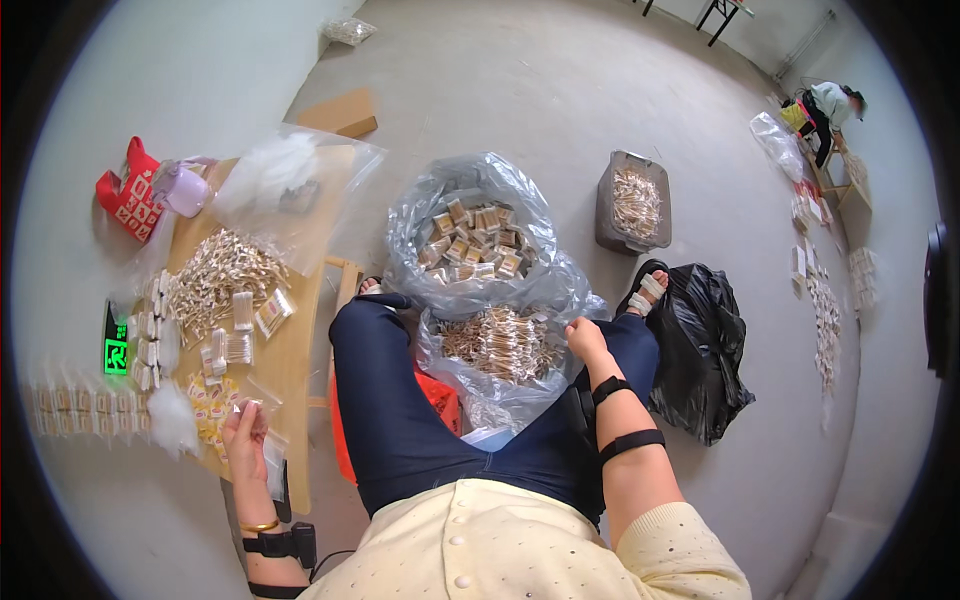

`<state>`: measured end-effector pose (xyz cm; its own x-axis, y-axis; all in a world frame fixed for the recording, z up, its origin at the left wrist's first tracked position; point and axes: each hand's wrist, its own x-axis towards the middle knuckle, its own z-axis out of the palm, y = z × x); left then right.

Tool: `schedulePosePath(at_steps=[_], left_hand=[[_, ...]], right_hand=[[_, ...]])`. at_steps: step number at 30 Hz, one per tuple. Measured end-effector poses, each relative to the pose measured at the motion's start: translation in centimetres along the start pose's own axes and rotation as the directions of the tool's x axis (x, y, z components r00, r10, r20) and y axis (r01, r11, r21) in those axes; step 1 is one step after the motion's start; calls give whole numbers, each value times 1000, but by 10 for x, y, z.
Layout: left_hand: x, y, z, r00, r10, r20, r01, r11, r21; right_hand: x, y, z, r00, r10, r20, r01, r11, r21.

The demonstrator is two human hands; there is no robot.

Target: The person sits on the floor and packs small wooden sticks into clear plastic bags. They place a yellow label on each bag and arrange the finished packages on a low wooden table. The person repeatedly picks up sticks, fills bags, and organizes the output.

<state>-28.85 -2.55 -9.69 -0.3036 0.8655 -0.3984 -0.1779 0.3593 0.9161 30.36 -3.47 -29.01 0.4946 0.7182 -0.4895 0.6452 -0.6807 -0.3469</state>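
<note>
My left hand (pixel 245 442) is at the near edge of the wooden table, its fingers pinching a small clear plastic bag (pixel 259 412). Beside it lie many small yellow-and-white labels (pixel 212 402). Farther up the table is a heap of loose cotton swabs (pixel 228 278), with several bundles (pixel 240 346) and a filled packet (pixel 273 312) nearby. My right hand (pixel 586 340) is closed above my right thigh, just right of a heap of cotton swabs (pixel 503 343) in a grey plastic bag between my legs. Whatever its curled fingers hold, if anything, is hidden.
Beyond the swabs, a large clear bag (pixel 405 225) holds packed swab packets. A grey bin (pixel 606 215) of swabs and a black plastic bag (pixel 700 350) stand to the right. Another person (pixel 832 105) bends at the far right. A cardboard box (pixel 338 112) lies behind the table.
</note>
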Motion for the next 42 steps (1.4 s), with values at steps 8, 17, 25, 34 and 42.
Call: schedulePosePath(at_steps=[8,17,25,34,42], left_hand=[[15,-3,99,991,-74,113,64,994,88],[54,-30,168,932,-355,73,305,877,372],[77,-27,182,908,-418,-21,396,842,367],[64,-28,184,930,-367,0,340,863,373],[16,-17,132,924,-314,218,279,944,175]], right_hand=[[71,17,40,990,-35,135,18,991,129],[108,12,106,919,7,394,88,971,-223],[153,27,140,861,102,499,31,967,-251],[150,16,116,905,155,397,-58,967,-246],[65,-89,49,867,-485,-114,485,874,-31]])
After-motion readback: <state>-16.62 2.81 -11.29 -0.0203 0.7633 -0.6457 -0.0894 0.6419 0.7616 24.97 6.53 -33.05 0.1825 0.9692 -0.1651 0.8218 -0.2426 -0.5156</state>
